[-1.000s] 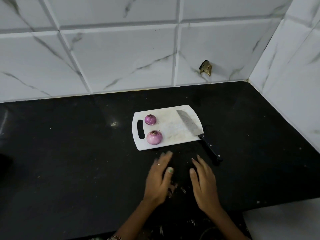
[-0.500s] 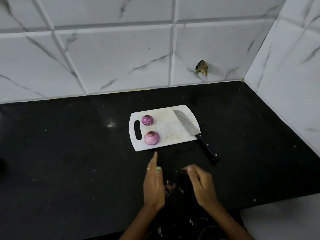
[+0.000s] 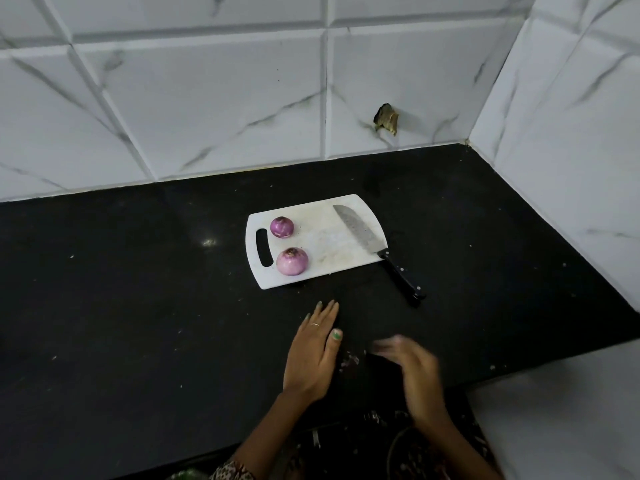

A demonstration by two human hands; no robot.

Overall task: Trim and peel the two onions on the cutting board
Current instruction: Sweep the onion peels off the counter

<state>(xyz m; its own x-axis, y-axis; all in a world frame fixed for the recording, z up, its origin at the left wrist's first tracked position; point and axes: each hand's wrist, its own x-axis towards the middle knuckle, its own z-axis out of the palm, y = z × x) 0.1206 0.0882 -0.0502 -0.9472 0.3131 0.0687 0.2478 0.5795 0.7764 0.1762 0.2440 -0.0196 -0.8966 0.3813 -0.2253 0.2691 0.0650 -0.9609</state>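
Seen from the head camera, a white cutting board (image 3: 322,237) lies on a black counter (image 3: 138,306). Two purple onions are set near the board's handle slot: the far onion (image 3: 282,227) and the near onion (image 3: 292,261), apart from each other, both looking already peeled. A knife (image 3: 375,247) rests with its blade on the board's right side and its handle off the edge. In front of the board, well clear of both onions, the left hand (image 3: 313,355) is laid flat and open, holding nothing. The right hand (image 3: 414,372) is blurred; its grip cannot be told. Small scraps (image 3: 349,362) lie between the hands. The step appears to be clearing peelings; gathering them is likely called for next.
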